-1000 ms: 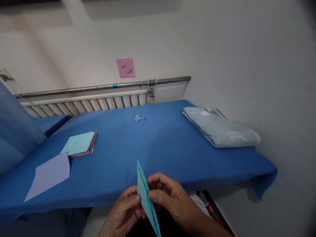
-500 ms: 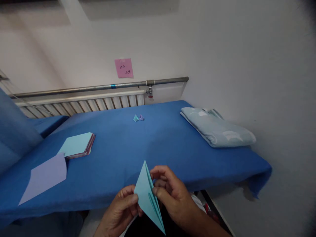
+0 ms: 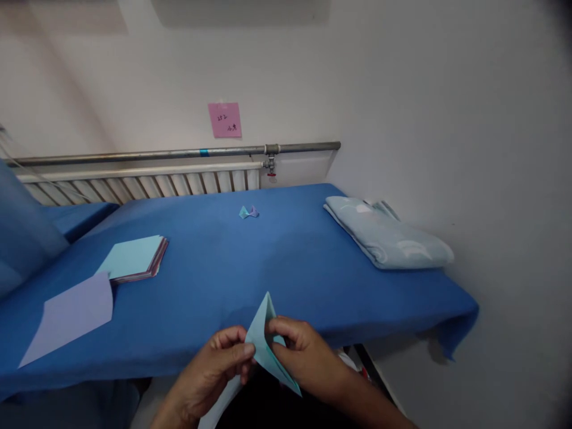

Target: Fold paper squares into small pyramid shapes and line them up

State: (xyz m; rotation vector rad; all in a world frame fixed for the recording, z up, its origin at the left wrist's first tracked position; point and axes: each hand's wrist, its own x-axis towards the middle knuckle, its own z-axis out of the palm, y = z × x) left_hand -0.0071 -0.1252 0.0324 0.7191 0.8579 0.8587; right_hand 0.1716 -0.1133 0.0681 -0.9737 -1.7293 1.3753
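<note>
A light turquoise folded paper [image 3: 261, 336] is held in the air just in front of the blue-covered surface's near edge. Its pointed end faces up and away, and its layers gape apart on the right side. My left hand [image 3: 218, 366] pinches the left corner between thumb and fingers. On the right, my right hand [image 3: 306, 351] has its thumb and index fingertips inside the opening, gripping a layer; those fingertips are partly hidden by the paper.
A blue sheet [image 3: 201, 286] covers the bed-like surface. At left lie a stack of coloured paper [image 3: 134, 256] and a lilac sheet [image 3: 74, 313]. Farther back sits a small turquoise-and-purple folded paper piece [image 3: 248, 212]. A folded pale blanket [image 3: 388, 235] lies right; a radiator [image 3: 179, 182] lines the wall.
The folded paper has been spread wider, and my right fingers have moved into its opening. My left hand keeps its pinch. The view has shifted slightly.
</note>
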